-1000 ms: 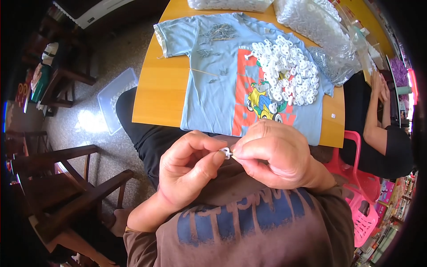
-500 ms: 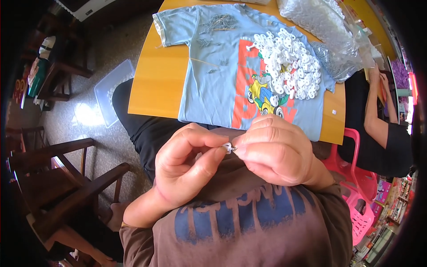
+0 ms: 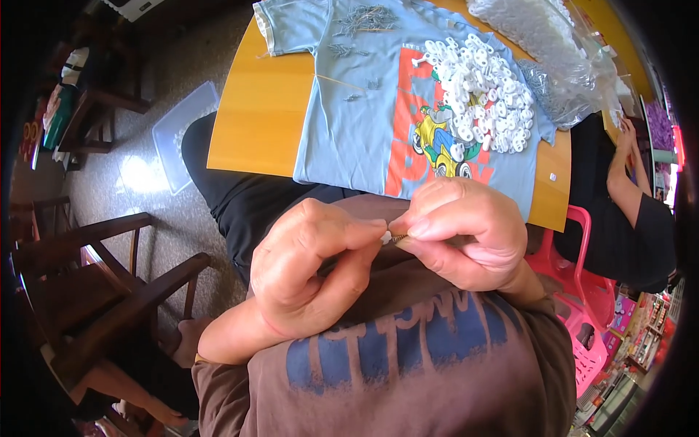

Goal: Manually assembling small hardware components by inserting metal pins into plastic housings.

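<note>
Head view gives me both bare hands, raised over the lap near the table edge. I see the left hand (image 3: 317,255) pinching a small white plastic piece (image 3: 386,237) between thumb and forefinger, its fingertips covering much of it. Right beside it, the right hand (image 3: 470,229) grips a thin ridged screw (image 3: 398,238) between thumb and forefinger — I cannot tell how deep it sits in the piece. Past the hands, I have a blue T-shirt (image 3: 346,146) spread over the wooden table (image 3: 244,131), with a heap of white pieces (image 3: 491,98) on its right half — and grey metal bits (image 3: 364,18) farther up. A clear bag (image 3: 535,36) lies beyond the heap.
</note>
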Demonstrator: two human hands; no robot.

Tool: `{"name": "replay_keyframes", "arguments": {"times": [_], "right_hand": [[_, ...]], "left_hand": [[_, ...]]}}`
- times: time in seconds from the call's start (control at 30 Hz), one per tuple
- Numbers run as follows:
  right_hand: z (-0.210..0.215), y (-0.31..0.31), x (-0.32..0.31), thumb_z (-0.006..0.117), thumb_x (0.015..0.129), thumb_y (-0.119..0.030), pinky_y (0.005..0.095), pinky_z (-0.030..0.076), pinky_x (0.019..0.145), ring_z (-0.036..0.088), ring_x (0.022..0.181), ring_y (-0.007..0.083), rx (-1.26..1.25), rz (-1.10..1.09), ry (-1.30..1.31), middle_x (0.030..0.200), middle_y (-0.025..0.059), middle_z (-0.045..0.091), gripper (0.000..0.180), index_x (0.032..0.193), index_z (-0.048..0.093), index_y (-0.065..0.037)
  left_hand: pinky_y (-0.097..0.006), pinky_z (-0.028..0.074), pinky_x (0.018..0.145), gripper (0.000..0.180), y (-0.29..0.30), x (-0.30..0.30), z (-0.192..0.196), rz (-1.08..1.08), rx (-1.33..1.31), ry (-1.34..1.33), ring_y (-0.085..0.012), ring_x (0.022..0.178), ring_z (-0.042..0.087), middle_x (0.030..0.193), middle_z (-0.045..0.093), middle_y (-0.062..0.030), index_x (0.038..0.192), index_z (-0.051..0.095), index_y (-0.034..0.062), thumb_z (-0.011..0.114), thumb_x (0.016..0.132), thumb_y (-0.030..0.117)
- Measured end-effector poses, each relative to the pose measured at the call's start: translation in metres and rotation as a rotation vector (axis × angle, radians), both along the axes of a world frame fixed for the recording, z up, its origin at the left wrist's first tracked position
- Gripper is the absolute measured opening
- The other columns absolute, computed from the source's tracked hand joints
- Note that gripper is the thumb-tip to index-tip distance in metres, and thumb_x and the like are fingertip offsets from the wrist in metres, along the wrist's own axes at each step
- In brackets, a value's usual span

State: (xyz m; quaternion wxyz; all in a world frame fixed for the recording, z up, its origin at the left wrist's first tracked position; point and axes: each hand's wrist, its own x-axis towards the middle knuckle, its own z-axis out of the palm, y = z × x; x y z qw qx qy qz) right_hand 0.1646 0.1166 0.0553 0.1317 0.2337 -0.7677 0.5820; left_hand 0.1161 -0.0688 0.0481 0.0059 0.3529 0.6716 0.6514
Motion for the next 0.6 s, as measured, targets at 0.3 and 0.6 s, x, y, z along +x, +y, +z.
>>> {"name": "replay_keyframes", "arguments": {"times": [0.3,0.6], "right_hand": [[-0.0005,-0.0002,-0.0001,0.063,0.069,0.012,0.0314,0.045,0.060,0.058,0.067,0.0216,0.010,-0.010,0.009,0.082,0.0132,0.061,0.027,0.091,0.053,-0.002],[0.0045,-0.0023,0.0002,0.064,0.067,0.012,0.0324,0.047,0.059,0.059,0.067,0.0238,0.212,-0.083,0.182,0.082,0.0121,0.061,0.028,0.088,0.054,-0.003]], "left_hand": [[-0.025,0.043,0.050,0.026,0.0020,-0.0007,-0.0017,0.000,0.012,0.007,-0.0171,0.056,0.055,0.066,0.058,-0.0075,0.085,0.061,-0.0029,0.061,0.062,-0.016],[-0.026,0.043,0.050,0.027,0.0026,0.0000,-0.0013,0.014,-0.045,0.054,-0.0183,0.057,0.055,0.068,0.058,-0.0082,0.085,0.061,-0.0030,0.061,0.061,-0.017]]}}
